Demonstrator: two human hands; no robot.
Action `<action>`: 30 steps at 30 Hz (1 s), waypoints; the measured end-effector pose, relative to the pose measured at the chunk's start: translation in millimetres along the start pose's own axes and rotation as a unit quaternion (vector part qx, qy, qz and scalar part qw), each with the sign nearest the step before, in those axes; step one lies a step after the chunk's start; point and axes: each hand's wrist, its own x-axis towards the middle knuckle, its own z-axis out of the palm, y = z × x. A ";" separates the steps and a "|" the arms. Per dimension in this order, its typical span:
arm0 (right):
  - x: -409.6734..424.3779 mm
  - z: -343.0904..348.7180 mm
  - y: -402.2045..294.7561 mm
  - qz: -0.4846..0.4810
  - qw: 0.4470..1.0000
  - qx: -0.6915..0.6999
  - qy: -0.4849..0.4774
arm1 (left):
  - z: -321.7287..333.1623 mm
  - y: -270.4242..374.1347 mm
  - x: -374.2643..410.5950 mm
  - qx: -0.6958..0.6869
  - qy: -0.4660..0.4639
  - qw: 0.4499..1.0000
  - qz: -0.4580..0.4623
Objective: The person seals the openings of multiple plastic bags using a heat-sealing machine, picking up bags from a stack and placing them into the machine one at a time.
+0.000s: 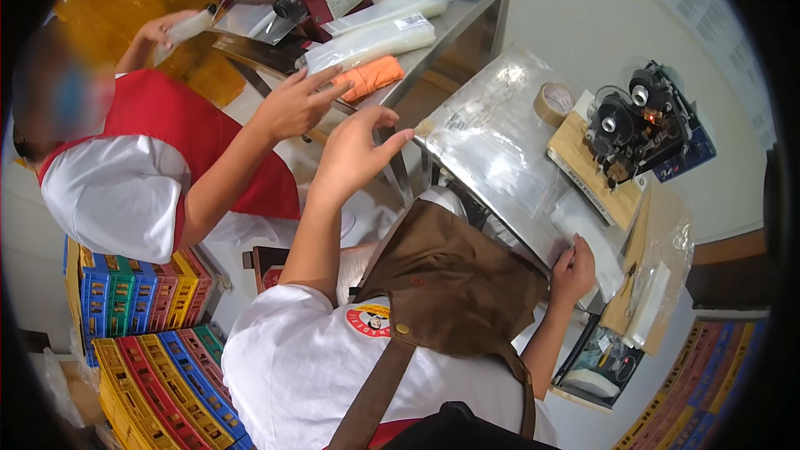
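My left hand [359,150] is raised beside the metal table's left corner, thumb apart from the fingers, holding nothing. My right hand [572,270] lies loosely curled at the near edge, by a stack of clear plastic bags [587,237]; whether it grips anything is hidden. Before me is the metal table [487,131], its top covered in clear plastic. On it stands a coding machine [644,119] with black reels and a small red light, mounted on a wooden base [581,162]. A roll of brown tape [554,104] sits next to the base.
At left, a co-worker in a red apron [250,169] reaches one hand [306,103] near an orange cloth [372,78] and bundled plastic sleeves [375,44] on a steel bench [431,31]. Stacked plastic crates [162,381] stand behind. An open drawer [597,362] juts out right.
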 end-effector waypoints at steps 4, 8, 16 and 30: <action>0.3 0.3 -1.1 -0.011 1.000 -0.011 0.004 | 0.8 -6.7 -5.9 0.092 -0.061 0.994 -0.014; 2.4 -2.5 -4.8 -0.024 1.000 0.003 0.010 | 1.0 -20.5 -16.7 0.125 -0.106 0.986 -0.044; 2.2 -1.0 -0.6 -0.057 0.998 -0.005 0.024 | -0.8 -30.3 -23.1 0.114 -0.086 0.987 -0.072; 19.3 0.0 -4.8 -0.043 0.972 -0.173 -0.156 | 55.4 -6.3 -12.6 -0.158 -0.223 0.962 -0.021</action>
